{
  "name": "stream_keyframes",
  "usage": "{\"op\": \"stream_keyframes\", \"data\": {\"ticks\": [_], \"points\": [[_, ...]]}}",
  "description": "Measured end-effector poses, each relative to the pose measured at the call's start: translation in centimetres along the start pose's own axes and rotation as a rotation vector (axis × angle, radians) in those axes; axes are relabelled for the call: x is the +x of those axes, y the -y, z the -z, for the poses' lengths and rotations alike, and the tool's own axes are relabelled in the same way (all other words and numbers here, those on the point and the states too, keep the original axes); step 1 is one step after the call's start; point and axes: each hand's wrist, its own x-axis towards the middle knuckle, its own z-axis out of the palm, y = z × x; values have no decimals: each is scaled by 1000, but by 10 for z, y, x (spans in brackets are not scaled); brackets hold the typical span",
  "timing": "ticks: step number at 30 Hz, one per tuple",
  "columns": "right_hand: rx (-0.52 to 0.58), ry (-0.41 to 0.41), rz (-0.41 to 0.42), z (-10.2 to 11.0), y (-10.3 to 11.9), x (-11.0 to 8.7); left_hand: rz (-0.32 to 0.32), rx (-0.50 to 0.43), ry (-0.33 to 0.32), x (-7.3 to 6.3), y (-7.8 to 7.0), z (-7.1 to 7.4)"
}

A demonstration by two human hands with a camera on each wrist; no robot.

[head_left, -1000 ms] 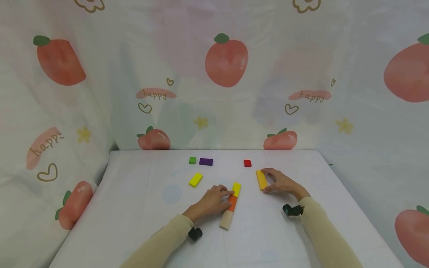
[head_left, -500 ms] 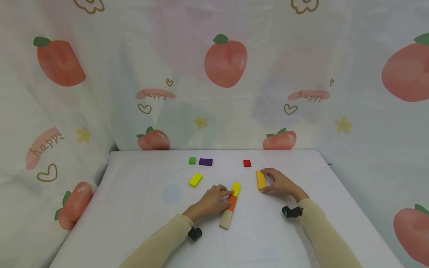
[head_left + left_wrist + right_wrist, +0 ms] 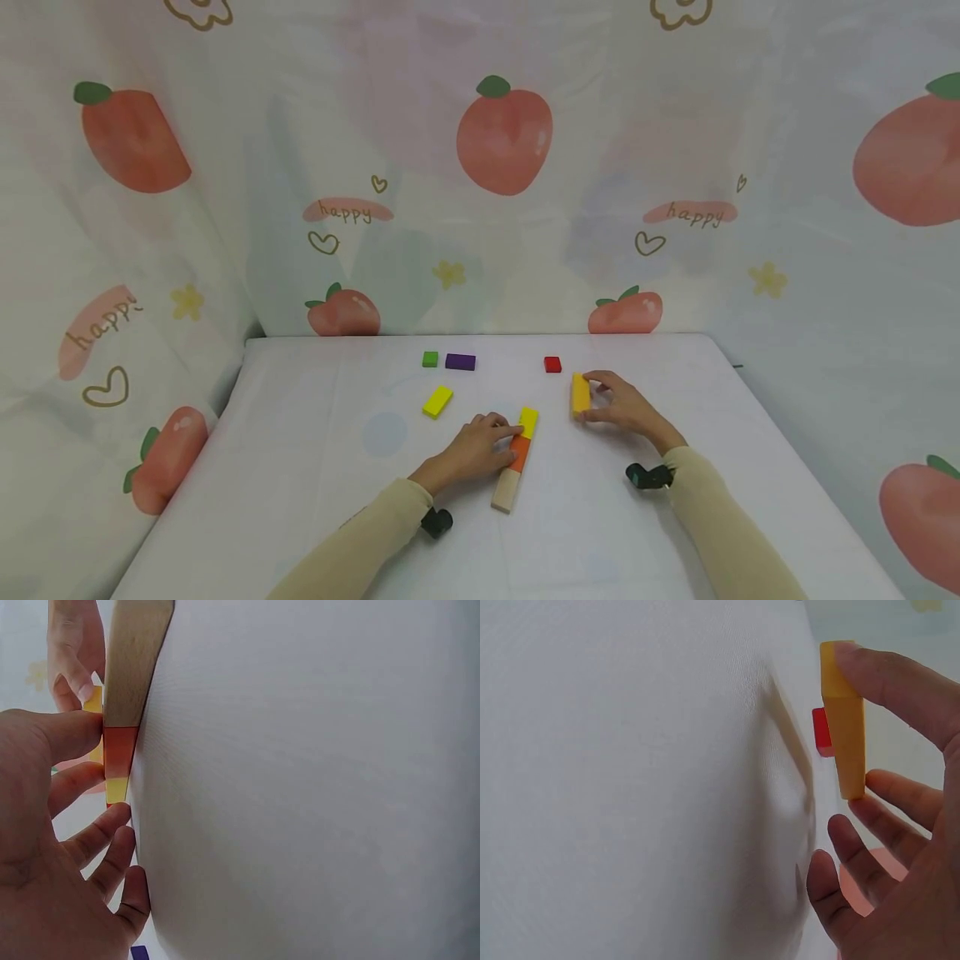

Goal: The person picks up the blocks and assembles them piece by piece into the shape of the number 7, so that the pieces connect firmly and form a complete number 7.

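Observation:
A row of blocks slants across the white table: a plain wooden block (image 3: 506, 492) nearest, an orange block (image 3: 521, 452) in the middle, a yellow block (image 3: 528, 422) farthest. They sit end to end. My left hand (image 3: 472, 447) rests against the row's left side, thumb by the orange block and index finger at the yellow one; its other fingers (image 3: 112, 859) are loosely bent. My right hand (image 3: 626, 408) pinches an amber-yellow block (image 3: 581, 396) by its two ends, thumb (image 3: 885, 679) on one end. In the right wrist view that block hangs above the cloth, casting a shadow.
A red block (image 3: 552, 364) lies beyond the held block. Farther left are a purple block (image 3: 461, 362), a green block (image 3: 430, 359) and a loose yellow block (image 3: 438, 402). Peach-printed cloth (image 3: 420, 167) hangs behind the table.
My right hand has lifted the amber-yellow block slightly and shifted it a little left and away, turning it straighter. My left hand and the row have stayed in place.

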Motion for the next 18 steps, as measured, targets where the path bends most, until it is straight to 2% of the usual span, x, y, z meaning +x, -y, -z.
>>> {"op": "stream_keyframes", "data": {"ticks": [7,18], "points": [[9,-32,-8,-5,12,1,12,1,0,0,-1,1],[32,-60,1,-16,29,4,-11,21,0,0,0,1]]}}
